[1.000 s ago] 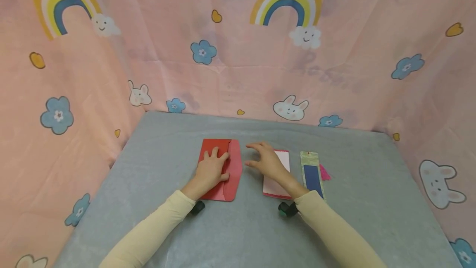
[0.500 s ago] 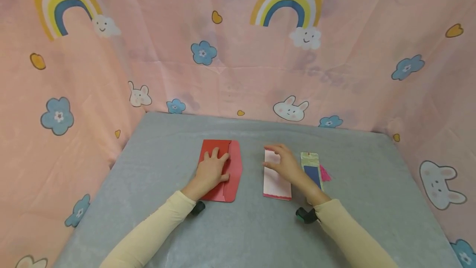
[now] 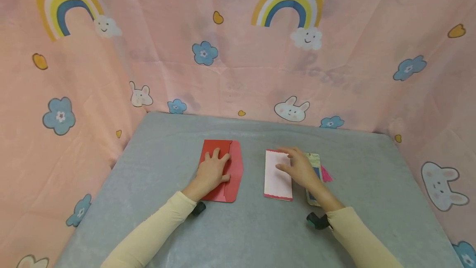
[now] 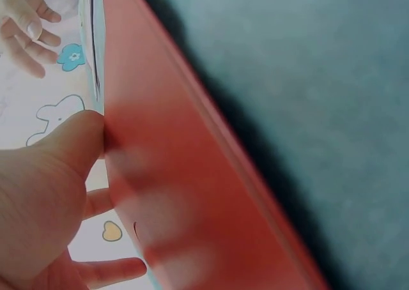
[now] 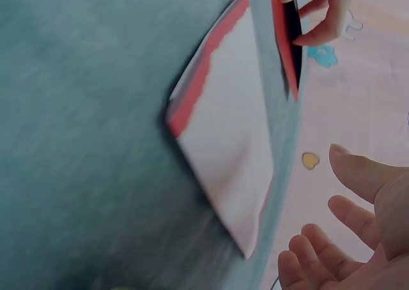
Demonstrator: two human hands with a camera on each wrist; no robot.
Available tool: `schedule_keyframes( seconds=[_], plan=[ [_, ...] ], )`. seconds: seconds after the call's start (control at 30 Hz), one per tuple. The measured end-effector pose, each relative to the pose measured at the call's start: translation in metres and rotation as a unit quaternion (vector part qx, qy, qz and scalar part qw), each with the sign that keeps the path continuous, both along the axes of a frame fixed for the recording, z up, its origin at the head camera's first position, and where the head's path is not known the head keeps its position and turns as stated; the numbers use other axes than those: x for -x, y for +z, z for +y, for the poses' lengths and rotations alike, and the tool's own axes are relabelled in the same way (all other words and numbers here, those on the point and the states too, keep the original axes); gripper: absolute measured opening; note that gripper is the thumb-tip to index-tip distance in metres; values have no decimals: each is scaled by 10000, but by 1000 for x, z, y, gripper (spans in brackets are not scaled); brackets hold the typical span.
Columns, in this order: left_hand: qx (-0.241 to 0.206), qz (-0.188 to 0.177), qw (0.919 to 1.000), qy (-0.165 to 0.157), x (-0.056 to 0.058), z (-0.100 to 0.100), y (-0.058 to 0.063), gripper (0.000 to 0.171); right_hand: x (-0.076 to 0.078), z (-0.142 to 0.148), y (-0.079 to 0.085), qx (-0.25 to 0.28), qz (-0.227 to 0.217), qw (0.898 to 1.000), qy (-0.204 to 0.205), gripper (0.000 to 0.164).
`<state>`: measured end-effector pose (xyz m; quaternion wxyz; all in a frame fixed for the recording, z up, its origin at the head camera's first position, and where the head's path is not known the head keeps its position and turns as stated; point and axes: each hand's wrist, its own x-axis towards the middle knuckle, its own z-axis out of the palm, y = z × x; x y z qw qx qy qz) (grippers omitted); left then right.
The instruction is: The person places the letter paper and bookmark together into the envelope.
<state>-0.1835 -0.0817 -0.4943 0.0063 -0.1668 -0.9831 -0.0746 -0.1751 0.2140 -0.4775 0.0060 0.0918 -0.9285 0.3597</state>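
Observation:
My left hand (image 3: 211,173) rests with spread fingers on a red envelope (image 3: 216,193), whose lighter flap (image 3: 236,168) lies unfolded to the right. In the left wrist view, the thumb and fingers touch the envelope's red face (image 4: 172,156). A folded white card (image 3: 277,182) with red ragged ends lies to the right of the envelope. Above the card's right edge hangs my right hand (image 3: 302,171), fingers loosely bent and thumb apart, holding nothing. The right wrist view shows this hand (image 5: 364,232) separate from the card (image 5: 227,117).
Partly covered by my right hand and wrist is a green and blue bookmark (image 3: 313,158) with a pink tassel (image 3: 326,174). Everything lies on a grey cloth-covered table (image 3: 238,235). A pink printed curtain (image 3: 238,86) encloses the back and sides.
My right hand has moved right, from beside the envelope flap across the white card to its right edge, uncovering most of the card. The left hand has stayed on the envelope.

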Motion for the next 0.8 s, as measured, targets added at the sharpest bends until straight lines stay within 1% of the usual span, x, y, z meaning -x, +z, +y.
schedule_keyframes(
  seconds=[0.23, 0.47, 0.63, 0.8],
  plan=[
    [5, -6, 10000, 1, -1, 0, 1, 60, -4, 14, -7, -96, 120, 9999, -72, 55],
    [17, -22, 10000, -3, 0, -1, -1, 60, -8, 20, -9, -212, -56, 9996, -154, 55],
    [-6, 55, 10000, -22, 1, -1, -2, 60, -8, 23, -14, -315, -6, 9993, -204, 54],
    [-33, 104, 9999, -36, 1, -1, -3, 59, -9, 23, -21, -292, -18, 9993, -243, 52]
  ],
)
